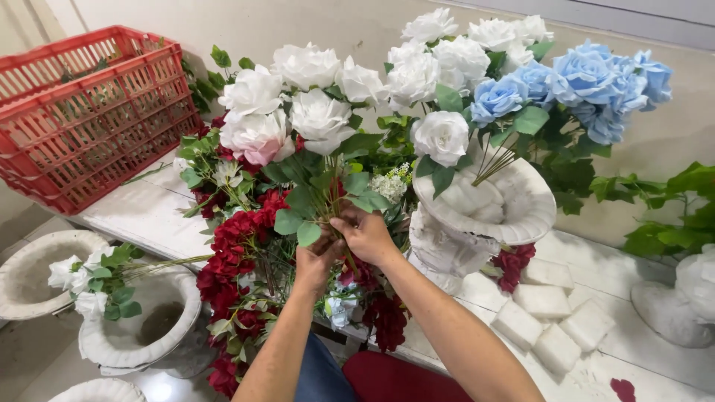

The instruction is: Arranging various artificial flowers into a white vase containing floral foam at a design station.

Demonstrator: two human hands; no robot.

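A long white bench (149, 212) carries a red plastic crate (82, 112) at its far left end and a white stone urn (484, 216) filled with white and pale blue roses (588, 78), with several white foam blocks (555, 316) lying on the bench just beside the urn's foot. In front of the urn stands a big bunch of white roses (313, 97) on green leafy stems, with dark red flowers (238, 246) massed below and to its left. Both hands meet at the stems under the white roses: the left hand (316, 264) is closed around the bundle of stems, and the right hand (366, 234), touching it, pinches the same stems just above with curled fingers
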